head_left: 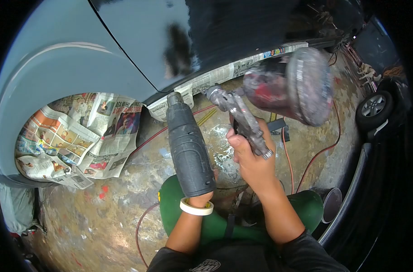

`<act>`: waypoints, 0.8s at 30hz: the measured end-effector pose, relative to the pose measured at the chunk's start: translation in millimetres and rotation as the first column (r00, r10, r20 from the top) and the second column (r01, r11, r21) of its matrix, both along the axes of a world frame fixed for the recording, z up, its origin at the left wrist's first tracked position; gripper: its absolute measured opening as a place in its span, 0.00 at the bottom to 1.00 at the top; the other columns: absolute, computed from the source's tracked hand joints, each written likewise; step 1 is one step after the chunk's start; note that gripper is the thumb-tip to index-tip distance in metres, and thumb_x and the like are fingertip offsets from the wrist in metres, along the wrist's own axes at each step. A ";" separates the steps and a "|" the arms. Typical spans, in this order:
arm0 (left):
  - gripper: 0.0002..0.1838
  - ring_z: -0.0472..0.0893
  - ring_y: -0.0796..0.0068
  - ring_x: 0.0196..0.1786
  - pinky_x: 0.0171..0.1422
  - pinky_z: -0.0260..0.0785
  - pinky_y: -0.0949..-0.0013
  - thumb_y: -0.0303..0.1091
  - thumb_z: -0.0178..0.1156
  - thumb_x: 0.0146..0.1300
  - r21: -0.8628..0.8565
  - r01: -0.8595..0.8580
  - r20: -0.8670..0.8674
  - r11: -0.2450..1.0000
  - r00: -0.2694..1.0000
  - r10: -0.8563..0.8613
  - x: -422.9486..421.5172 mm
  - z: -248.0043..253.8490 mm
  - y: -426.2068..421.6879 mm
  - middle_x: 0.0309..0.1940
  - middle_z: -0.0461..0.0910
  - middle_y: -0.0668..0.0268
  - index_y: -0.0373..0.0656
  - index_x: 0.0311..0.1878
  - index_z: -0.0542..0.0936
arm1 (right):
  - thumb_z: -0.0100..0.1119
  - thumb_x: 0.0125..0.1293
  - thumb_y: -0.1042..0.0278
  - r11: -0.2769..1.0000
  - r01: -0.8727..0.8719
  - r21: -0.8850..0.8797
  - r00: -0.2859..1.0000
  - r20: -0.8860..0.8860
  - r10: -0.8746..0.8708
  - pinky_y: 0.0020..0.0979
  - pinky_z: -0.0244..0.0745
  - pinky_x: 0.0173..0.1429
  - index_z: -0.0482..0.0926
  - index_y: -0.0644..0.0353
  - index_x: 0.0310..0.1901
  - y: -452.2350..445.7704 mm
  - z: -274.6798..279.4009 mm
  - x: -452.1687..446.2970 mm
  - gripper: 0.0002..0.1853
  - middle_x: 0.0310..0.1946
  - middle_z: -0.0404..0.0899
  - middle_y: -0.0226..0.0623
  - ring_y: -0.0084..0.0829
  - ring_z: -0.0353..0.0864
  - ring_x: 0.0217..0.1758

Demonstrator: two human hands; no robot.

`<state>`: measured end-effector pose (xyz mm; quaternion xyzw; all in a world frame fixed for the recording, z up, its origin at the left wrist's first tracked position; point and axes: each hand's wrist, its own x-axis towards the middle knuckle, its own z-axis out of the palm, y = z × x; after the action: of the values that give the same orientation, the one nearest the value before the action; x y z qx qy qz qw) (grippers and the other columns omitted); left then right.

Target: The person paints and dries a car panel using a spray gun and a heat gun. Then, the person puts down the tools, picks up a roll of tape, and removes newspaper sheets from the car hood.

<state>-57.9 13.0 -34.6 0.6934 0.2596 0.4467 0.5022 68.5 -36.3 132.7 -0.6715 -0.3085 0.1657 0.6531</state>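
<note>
My left hand (pixel 202 199) is closed around a dark grey heat gun (pixel 189 147), whose nozzle points up at the lower edge of the car. The gun's body covers most of those fingers. A roll of masking tape (pixel 196 207) hangs around my left wrist like a bracelet. In my right hand (pixel 256 156) is a paint-stained spray gun (pixel 242 119), gripped by its handle and tilted to the left. Its large paint cup (pixel 301 86) sticks out to the right, smeared by motion. The car's door panel (pixel 143 41) is grey on the left and glossy black farther right.
Newspaper (pixel 111 131) covers the wheel opening, and a masked strip (pixel 229 70) runs along the sill. Red hoses (pixel 326 143) cross the stained floor (pixel 102 217). A bucket (pixel 331 205) stands by my right knee. Another vehicle's wheel (pixel 374 109) is at right.
</note>
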 end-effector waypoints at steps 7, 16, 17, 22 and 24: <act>0.27 0.77 0.73 0.48 0.54 0.72 0.67 0.15 0.60 0.58 -0.228 0.049 0.111 0.972 0.994 -0.024 0.9 12.7 -3.9 0.50 0.75 0.62 0.37 0.62 0.72 | 0.72 0.66 0.63 0.999 -0.029 0.030 0.999 0.038 0.028 0.29 0.77 0.46 0.76 0.66 0.56 2.6 -3.8 0.7 0.23 0.36 0.84 0.40 0.24 0.83 0.40; 0.27 0.78 0.73 0.50 0.57 0.72 0.67 0.14 0.58 0.58 -0.064 0.034 0.045 0.997 0.999 -0.031 0.6 3.0 -0.4 0.52 0.74 0.61 0.36 0.63 0.71 | 0.70 0.68 0.54 0.966 -0.025 -0.258 0.998 0.053 0.040 0.33 0.77 0.43 0.77 0.67 0.53 8.9 -28.6 4.8 0.25 0.34 0.84 0.46 0.31 0.83 0.35; 0.27 0.78 0.73 0.50 0.57 0.72 0.67 0.14 0.58 0.58 -0.074 0.027 0.036 0.997 0.999 -0.024 0.6 2.7 -0.8 0.52 0.75 0.61 0.36 0.63 0.71 | 0.70 0.68 0.53 0.960 -0.035 -0.277 0.999 0.008 0.038 0.33 0.77 0.43 0.77 0.66 0.53 8.4 -29.1 5.2 0.25 0.34 0.84 0.46 0.31 0.83 0.35; 0.24 0.79 0.73 0.47 0.54 0.74 0.66 0.14 0.58 0.58 -0.004 -0.046 0.022 0.999 0.999 0.047 7.9 3.1 -1.2 0.48 0.77 0.64 0.36 0.60 0.74 | 0.70 0.68 0.52 0.983 -0.027 -0.181 0.999 0.021 0.031 0.34 0.77 0.42 0.77 0.66 0.53 8.6 -29.0 6.6 0.25 0.34 0.84 0.46 0.31 0.82 0.34; 0.22 0.79 0.73 0.46 0.54 0.73 0.66 0.15 0.59 0.57 0.054 -0.069 -0.010 0.996 0.998 0.070 11.8 10.2 1.7 0.44 0.78 0.65 0.36 0.57 0.76 | 0.70 0.68 0.52 0.983 -0.023 -0.181 0.999 0.023 0.028 0.34 0.77 0.42 0.77 0.66 0.53 8.4 -30.6 8.3 0.25 0.34 0.84 0.46 0.31 0.82 0.34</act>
<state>-46.0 14.7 -24.4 0.6997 0.2745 0.4665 0.4662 76.9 -27.9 102.2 -0.7260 -0.3090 0.1928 0.5833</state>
